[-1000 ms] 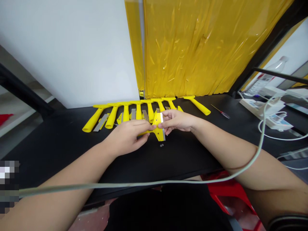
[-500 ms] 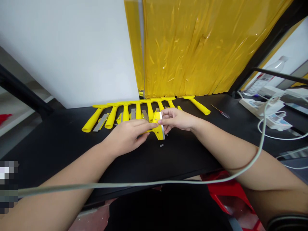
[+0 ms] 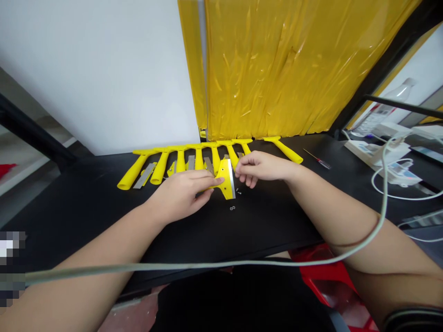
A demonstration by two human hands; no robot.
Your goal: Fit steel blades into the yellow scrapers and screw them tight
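In the head view, the left hand (image 3: 185, 191) grasps a yellow scraper (image 3: 227, 192) above the bench (image 3: 194, 237), its fingers around the narrow part, so that the head juts out to the right of the fingertips; the right hand (image 3: 256, 167) is just beside the blade edge, apart from it, with fingers curled and thumb near them; whether it pinches anything small, I cannot tell.

The scraper has a flared, flat yellow head, a silvery strip along its right edge and two dark holes; its handle is mostly hidden by the left hand.

Two small nuts (image 3: 232, 208) lie on the bench just below the head; small screws (image 3: 239, 192) lie near the strip, too tiny to count surely; behind are eight yellow handles (image 3: 159, 169), seven in a row and one apart at right, near one screwdriver (image 3: 316, 159).
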